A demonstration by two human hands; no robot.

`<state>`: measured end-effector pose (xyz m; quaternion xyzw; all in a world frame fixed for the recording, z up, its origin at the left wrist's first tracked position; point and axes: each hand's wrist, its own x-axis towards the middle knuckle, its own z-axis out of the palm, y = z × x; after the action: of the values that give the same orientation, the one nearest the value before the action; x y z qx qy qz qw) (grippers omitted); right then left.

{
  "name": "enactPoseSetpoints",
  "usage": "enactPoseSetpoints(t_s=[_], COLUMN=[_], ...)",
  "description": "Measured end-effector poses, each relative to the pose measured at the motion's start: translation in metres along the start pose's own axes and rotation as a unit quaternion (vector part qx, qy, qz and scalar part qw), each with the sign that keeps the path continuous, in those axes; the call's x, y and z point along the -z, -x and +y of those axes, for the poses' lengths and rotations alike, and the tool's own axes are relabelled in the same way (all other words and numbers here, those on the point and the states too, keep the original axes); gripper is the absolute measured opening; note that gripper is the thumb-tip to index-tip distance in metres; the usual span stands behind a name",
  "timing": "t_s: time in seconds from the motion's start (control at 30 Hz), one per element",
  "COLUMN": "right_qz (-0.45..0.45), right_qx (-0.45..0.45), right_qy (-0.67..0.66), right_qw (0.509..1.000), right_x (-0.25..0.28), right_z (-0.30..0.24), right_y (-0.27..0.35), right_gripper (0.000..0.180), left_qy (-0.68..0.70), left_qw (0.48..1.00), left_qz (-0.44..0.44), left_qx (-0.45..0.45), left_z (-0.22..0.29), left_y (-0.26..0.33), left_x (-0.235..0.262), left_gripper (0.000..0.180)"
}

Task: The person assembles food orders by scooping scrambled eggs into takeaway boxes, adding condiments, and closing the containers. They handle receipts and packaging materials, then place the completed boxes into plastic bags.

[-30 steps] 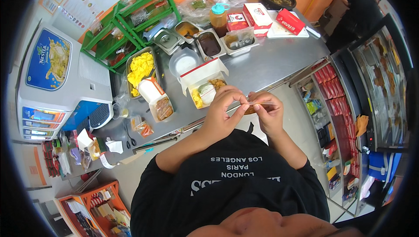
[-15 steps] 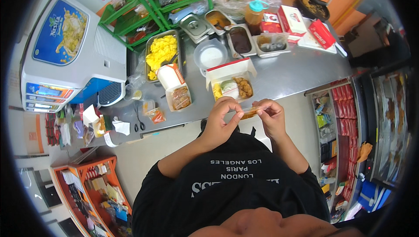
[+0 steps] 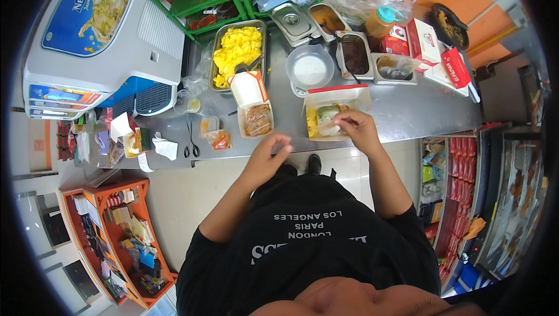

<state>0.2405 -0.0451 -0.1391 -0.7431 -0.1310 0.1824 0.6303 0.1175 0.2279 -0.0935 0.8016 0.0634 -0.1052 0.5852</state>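
Note:
My right hand (image 3: pixel 356 132) is over the right side of an open white food box (image 3: pixel 340 93) with a red edge, its fingertips pinched down inside; whatever they hold is hidden. In the box lie yellow scrambled egg (image 3: pixel 312 119), white rice and something green, with brown pieces partly covered by my hand. Nothing is held in my left hand (image 3: pixel 266 157), which hovers off the table's front edge with thumb and fingers apart. Nearest to it stands a smaller open box (image 3: pixel 249 89) with an orange-trimmed lid, containing a brown item in clear plastic (image 3: pixel 257 119).
Behind the boxes are a tray of scrambled egg (image 3: pixel 236 54), a white round tub (image 3: pixel 310 66), metal sauce pans (image 3: pixel 354 54) and green racks (image 3: pixel 201 1). Scissors (image 3: pixel 191 141) and a small orange packet (image 3: pixel 220 139) lie left. A drink dispenser (image 3: pixel 110 42) fills the left end.
Both hands held a small clear bag of brown sauce together before. They have separated: the right moved forward into the food box, the left drew away leftward and opened. The view has shifted.

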Motion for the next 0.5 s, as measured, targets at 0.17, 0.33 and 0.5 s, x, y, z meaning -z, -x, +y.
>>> enactPoseSetpoints(t_s=[0.17, 0.33, 0.5], right_qz=[0.034, 0.083, 0.235], right_qx=[0.072, 0.078, 0.045], right_qy=[0.159, 0.274, 0.187], right_qw=[0.984, 0.955, 0.953], right_x=[0.002, 0.024, 0.05], right_z=[0.026, 0.033, 0.068], right_y=[-0.035, 0.0, 0.04], right_gripper=[0.016, 0.021, 0.031], left_qy=[-0.022, 0.259, 0.522], left_qw=[0.972, 0.814, 0.649], left_qz=[-0.069, 0.167, 0.256], left_qx=[0.223, 0.493, 0.49], left_z=[-0.143, -0.363, -0.349], left_y=[0.048, 0.209, 0.238], left_x=[0.04, 0.003, -0.033], left_gripper=[0.055, 0.084, 0.095])
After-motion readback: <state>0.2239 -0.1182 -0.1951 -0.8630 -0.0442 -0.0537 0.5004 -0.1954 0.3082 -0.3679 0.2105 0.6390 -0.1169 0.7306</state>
